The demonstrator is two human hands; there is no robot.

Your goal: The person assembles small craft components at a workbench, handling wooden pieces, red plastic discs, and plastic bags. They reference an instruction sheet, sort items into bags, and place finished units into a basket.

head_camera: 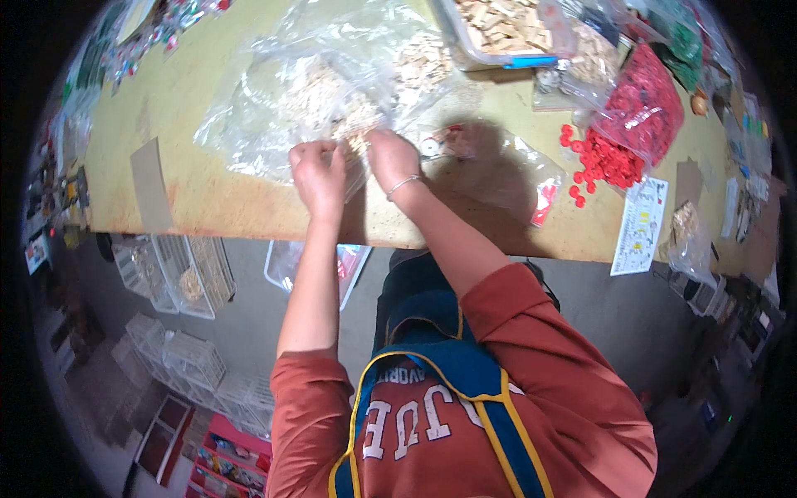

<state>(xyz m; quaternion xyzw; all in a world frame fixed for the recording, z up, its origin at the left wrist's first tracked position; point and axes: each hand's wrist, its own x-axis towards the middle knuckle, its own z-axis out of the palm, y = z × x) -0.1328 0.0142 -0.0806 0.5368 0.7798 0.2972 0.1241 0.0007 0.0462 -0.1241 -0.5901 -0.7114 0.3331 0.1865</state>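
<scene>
My left hand [319,171] and my right hand [393,160] are close together at a clear plastic bag [243,131] of small pale wooden pieces [317,93]. The left fingers are bent at the bag's near edge; whether they pinch anything is too small to tell. My right fingertips touch the pale pieces, partly hidden by the hand. More flat wooden pieces [423,62] lie just beyond on the plastic. Right of my right hand, a white disc [429,147] and some red parts [454,134] lie by another clear bag [517,162].
A clear tub [464,53] of wooden blocks stands at the back. At the right, red round pieces [613,162] spill from a bag [647,106] near a printed sheet [640,227]. A cardboard strip [150,187] lies left. Crates [193,274] stand below the table's front edge.
</scene>
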